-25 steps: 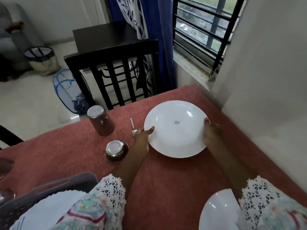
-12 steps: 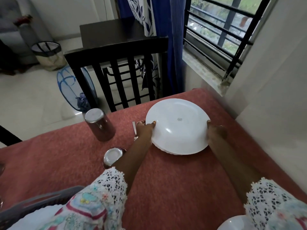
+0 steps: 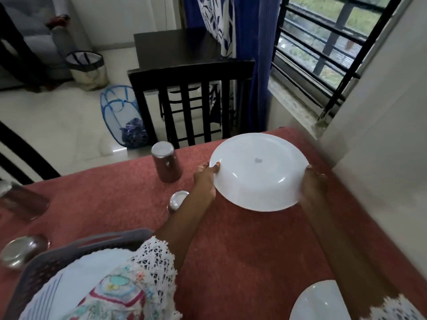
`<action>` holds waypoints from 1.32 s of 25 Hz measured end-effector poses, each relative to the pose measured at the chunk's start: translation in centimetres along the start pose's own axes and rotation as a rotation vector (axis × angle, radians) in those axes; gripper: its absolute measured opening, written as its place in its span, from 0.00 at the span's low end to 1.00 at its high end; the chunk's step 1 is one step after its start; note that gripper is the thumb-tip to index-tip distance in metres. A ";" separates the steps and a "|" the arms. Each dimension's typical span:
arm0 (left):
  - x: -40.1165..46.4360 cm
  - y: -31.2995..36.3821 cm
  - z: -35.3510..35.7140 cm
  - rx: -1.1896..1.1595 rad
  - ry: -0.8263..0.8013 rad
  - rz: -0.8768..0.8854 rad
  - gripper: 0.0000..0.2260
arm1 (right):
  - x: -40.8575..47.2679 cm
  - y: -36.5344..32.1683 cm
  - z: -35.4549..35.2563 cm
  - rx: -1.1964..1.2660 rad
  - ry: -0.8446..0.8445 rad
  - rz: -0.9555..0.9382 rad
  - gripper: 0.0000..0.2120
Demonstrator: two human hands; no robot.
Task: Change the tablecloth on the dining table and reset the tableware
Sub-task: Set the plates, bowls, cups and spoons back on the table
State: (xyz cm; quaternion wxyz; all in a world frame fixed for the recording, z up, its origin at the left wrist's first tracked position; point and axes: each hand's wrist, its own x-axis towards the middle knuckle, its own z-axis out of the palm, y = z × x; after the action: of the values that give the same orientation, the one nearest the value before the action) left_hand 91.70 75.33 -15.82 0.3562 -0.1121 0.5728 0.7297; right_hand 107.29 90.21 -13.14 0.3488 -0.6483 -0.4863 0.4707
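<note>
A white plate (image 3: 258, 172) is upside down and tilted, its near edge raised off the red tablecloth (image 3: 254, 245). My left hand (image 3: 205, 179) grips the plate's left rim, thumb on top. My right hand (image 3: 310, 181) holds its right rim. An upturned steel tumbler (image 3: 166, 165) stands left of the plate, and a small upturned steel bowl (image 3: 176, 200) sits partly behind my left forearm. The spoon beside the plate is hidden by my left hand.
A grey basket (image 3: 76, 250) holding a white plate sits at the near left. Another steel tumbler (image 3: 22, 202) and steel bowl (image 3: 20, 250) are at far left. A second white plate (image 3: 323, 303) lies bottom right. A dark chair (image 3: 191, 88) faces the table; the wall (image 3: 381, 135) is close on the right.
Both hands have lifted and tipped the plate from flat on the cloth to a tilted, raised position. The view has shifted, bringing the far-left tumbler and bowl into sight.
</note>
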 end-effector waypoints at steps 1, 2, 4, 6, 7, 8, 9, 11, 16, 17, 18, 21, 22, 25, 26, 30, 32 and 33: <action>-1.5 0.2 -1.1 -0.047 -0.040 -0.010 0.21 | -1.4 0.0 -0.7 0.062 -0.008 0.002 0.17; -2.8 0.5 -2.5 -0.089 -0.079 -0.015 0.21 | -3.0 0.1 -1.4 0.111 -0.018 0.009 0.15; -5.1 1.0 -6.1 -0.125 -0.106 0.004 0.20 | -7.3 0.7 -2.5 0.188 -0.059 0.012 0.10; -7.1 1.9 -10.2 -0.122 -0.121 0.046 0.17 | -12.2 0.9 -2.8 0.242 -0.113 0.000 0.07; -8.4 2.8 -12.8 -0.122 -0.113 0.074 0.15 | -15.3 0.9 -2.7 0.265 -0.158 0.005 0.07; -9.8 3.8 -15.6 -0.126 -0.096 0.099 0.11 | -18.1 1.3 -2.3 0.284 -0.210 0.026 0.06; -11.2 4.8 -18.6 -0.136 -0.081 0.126 0.07 | -21.1 1.5 -1.8 0.294 -0.269 0.051 0.07; -13.7 7.1 -25.4 -0.174 -0.063 0.186 0.06 | -27.2 2.5 0.2 0.239 -0.415 0.077 0.06; -19.5 12.1 -42.4 -0.322 0.096 0.303 0.10 | -43.0 3.3 7.0 0.306 -0.806 0.181 0.05; -20.6 12.7 -45.7 -0.340 0.162 0.314 0.11 | -46.4 3.6 8.6 0.279 -0.865 0.196 0.05; -21.3 12.8 -49.2 -0.358 0.256 0.316 0.12 | -49.3 4.4 10.9 0.237 -0.911 0.202 0.05; -22.7 12.8 -57.0 -0.461 0.447 0.296 0.15 | -57.6 7.5 17.7 0.102 -0.981 0.193 0.03; -22.8 12.7 -58.7 -0.501 0.484 0.285 0.16 | -59.8 8.5 19.7 0.095 -0.982 0.212 0.02; -22.5 13.5 -62.5 -0.574 0.526 0.249 0.18 | -66.3 10.5 24.7 0.175 -1.027 0.362 0.11; -22.0 14.0 -63.4 -0.569 0.526 0.241 0.18 | -68.1 11.1 26.3 0.204 -1.031 0.401 0.14; -19.1 16.1 -66.2 -0.639 0.528 0.254 0.21 | -72.5 13.4 31.0 0.197 -1.000 0.471 0.16; -17.7 16.8 -67.5 -0.682 0.535 0.279 0.21 | -73.0 14.3 32.7 0.126 -1.029 0.425 0.16; -17.0 17.1 -68.1 -0.701 0.534 0.294 0.21 | -73.1 14.5 33.4 0.056 -1.057 0.365 0.17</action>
State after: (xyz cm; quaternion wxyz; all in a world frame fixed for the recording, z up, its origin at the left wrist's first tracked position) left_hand 76.22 4.72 -14.90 0.0295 -0.3275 0.3730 0.8676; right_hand 73.81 15.84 -17.01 -0.0125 -0.3885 -0.4623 0.7970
